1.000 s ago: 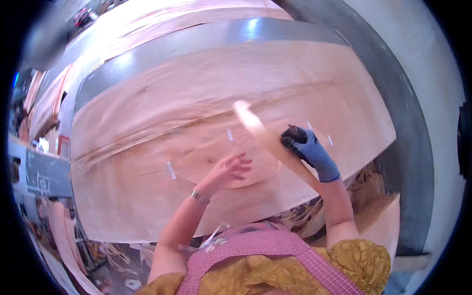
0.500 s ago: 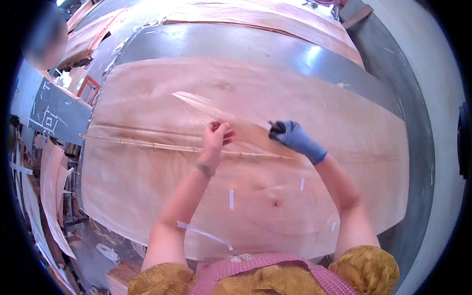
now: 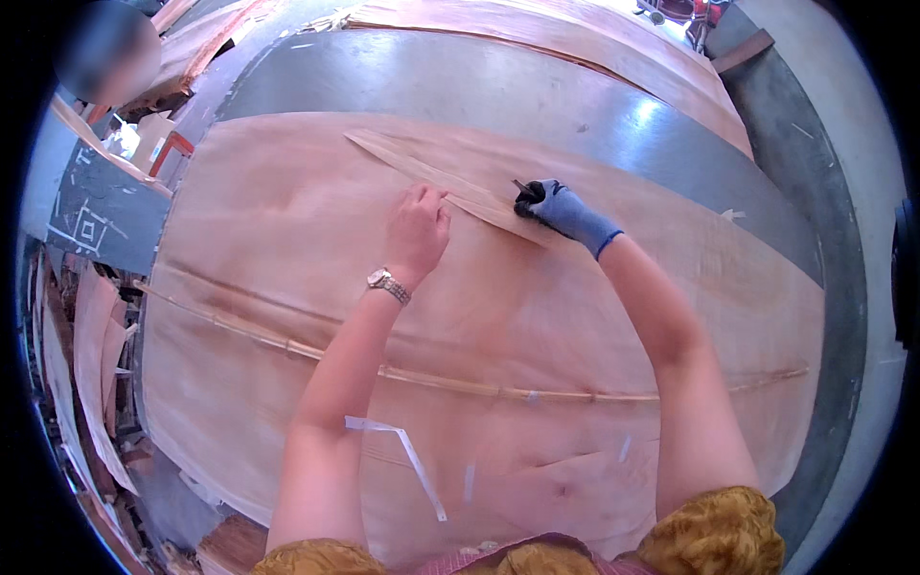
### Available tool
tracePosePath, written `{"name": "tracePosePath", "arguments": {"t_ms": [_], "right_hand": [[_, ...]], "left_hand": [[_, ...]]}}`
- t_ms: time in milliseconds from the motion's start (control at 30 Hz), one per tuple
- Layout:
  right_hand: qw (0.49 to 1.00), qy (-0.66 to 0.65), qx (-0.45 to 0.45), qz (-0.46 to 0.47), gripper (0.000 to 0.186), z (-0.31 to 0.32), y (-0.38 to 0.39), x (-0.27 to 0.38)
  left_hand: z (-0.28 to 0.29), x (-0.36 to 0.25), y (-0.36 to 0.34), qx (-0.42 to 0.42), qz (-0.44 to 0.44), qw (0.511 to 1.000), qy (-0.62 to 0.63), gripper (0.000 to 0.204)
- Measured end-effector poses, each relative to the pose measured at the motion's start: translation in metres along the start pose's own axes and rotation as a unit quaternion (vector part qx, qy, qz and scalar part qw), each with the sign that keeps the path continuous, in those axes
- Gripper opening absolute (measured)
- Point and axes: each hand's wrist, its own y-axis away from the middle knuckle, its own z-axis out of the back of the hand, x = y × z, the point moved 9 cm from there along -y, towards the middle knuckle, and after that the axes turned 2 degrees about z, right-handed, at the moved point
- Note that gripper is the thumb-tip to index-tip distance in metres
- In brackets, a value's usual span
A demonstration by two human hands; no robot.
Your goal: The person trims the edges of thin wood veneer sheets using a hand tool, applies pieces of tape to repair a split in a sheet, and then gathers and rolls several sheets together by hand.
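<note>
A large thin sheet of pale wood veneer [image 3: 287,182] covers the table before me. Near its far edge lies a long, pointed veneer strip [image 3: 402,158], slanting down to the right. My left hand [image 3: 419,230], bare with a metal watch at the wrist, is closed with bent fingers at the strip's near edge; its fingertips are partly hidden. In a blue glove with black fingers, my right hand [image 3: 561,211] grips a slim dark tool [image 3: 521,186] just right of the strip. How the tool ends is too small to make out.
A long thin jointed stick [image 3: 450,385] lies across the sheet, passing under my left forearm. White tape pieces [image 3: 417,465] are on the near part. More veneer sheets [image 3: 537,43] stand beyond the grey tabletop [image 3: 383,72]; scraps [image 3: 101,355] are stacked left. A person [image 3: 107,53] is far left.
Both hands have moved farther from me, beyond the stick. The veneer strip has shifted away with them. My left fingers, looser before, are now bent down at it. The whole view has shifted too.
</note>
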Motion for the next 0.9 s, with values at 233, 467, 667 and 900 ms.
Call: {"name": "tracePosePath", "arguments": {"t_ms": [233,467,667,900], "right_hand": [[0.993,0.092,-0.071,-0.004,0.03,0.011,0.007,0.012],[0.953,0.271,-0.082,0.108,0.021,-0.023,0.005,0.096],[0.913,0.403,-0.023,0.066,0.019,-0.061,-0.015,0.122],[0.919,0.393,0.0,0.026,0.024,-0.068,-0.017,0.098]], "left_hand": [[-0.028,0.003,-0.011,-0.059,-0.077,0.985,-0.143,0.02],[-0.031,0.027,-0.027,0.055,0.02,0.998,-0.029,0.02],[-0.025,0.034,-0.029,-0.036,0.007,0.998,-0.055,0.019],[-0.039,0.024,-0.033,0.026,0.037,0.994,-0.095,0.019]]}}
